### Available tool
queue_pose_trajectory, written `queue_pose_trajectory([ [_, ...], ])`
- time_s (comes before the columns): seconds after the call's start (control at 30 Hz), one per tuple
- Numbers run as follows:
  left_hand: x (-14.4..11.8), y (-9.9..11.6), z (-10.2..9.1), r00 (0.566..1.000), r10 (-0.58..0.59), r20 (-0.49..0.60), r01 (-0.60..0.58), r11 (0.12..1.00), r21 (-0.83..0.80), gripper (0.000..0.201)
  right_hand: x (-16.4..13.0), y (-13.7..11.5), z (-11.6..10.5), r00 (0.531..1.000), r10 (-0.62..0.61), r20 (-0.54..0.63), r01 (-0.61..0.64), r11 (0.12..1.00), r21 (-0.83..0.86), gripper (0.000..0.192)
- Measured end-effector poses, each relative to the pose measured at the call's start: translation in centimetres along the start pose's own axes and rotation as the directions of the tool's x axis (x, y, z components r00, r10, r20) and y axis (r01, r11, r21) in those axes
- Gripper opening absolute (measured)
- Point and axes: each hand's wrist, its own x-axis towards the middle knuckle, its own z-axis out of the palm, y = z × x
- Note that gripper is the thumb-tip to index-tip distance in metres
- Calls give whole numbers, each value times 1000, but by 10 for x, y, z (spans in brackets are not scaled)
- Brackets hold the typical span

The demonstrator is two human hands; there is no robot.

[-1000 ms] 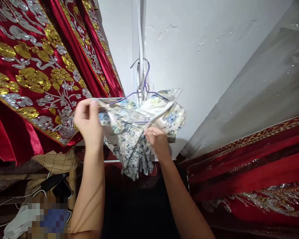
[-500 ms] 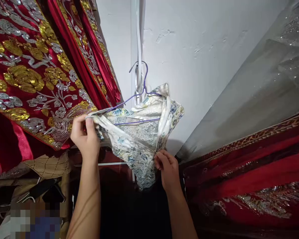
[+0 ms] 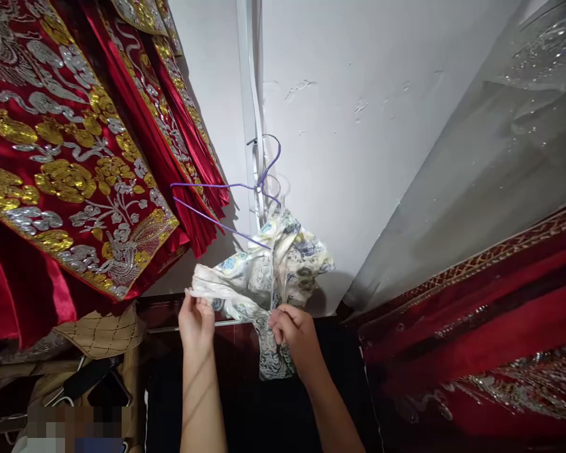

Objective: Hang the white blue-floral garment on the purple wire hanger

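Note:
A white garment with a blue and yellow floral print [image 3: 302, 251] hangs by its right shoulder from a purple wire hanger [image 3: 217, 185]. The hanger's left arm sticks out bare, and its hook is at a white vertical strap on the wall. My left hand [image 3: 197, 318] is closed on the garment's left shoulder edge, below the hanger's free end. With fingers pinched, my right hand [image 3: 295, 333] grips the front of the garment near the bottom of the neck opening. The lower part of the garment dangles between my hands.
Red garments with gold and silver embroidery [image 3: 66, 182] hang at the left. Clear plastic covering [image 3: 443, 163] and a red beaded garment [image 3: 490, 314] are on the right. A tan quilted chair [image 3: 101, 333] with dark items stands at lower left. Behind is a white wall [image 3: 334, 138].
The garment's left shoulder has come off the hanger's left arm. My left hand has moved down and right with it, and my right hand slightly down and left.

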Motion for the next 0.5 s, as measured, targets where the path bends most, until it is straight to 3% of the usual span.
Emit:
queue_pose_trajectory([
  [0.1, -24, 2, 21, 999, -23, -27, 18, 983, -180, 21, 7, 10, -29, 997, 65, -48, -66, 998, -11, 37],
  [0.17, -42, 15, 46, 996, -14, 94, 40, 958, -283, 16, 11, 9, -44, 991, 78, -104, -81, 996, -22, 47],
  [0.23, -63, 31, 74, 954, 1, 301, 81, 963, -258, 14, 11, 4, -51, 988, 33, -151, -37, 999, -23, 59],
  [0.27, -74, 38, 87, 912, -24, 408, 118, 971, -206, 15, 11, 0, -50, 990, 4, -142, -5, 1000, -5, 64],
  [0.33, -94, 50, 107, 811, -36, 584, 63, 998, -26, 17, 9, -12, -43, 999, -26, -46, 30, 995, 92, 68],
  [0.4, -107, 61, 119, 693, -6, 721, -166, 972, 168, 16, 8, -25, -33, 998, -20, 60, 5, 970, 242, 72],
  [0.5, -102, 77, 123, 519, 30, 854, -522, 802, 290, 22, 10, -50, -22, 985, 6, 174, -74, 920, 385, 73],
])
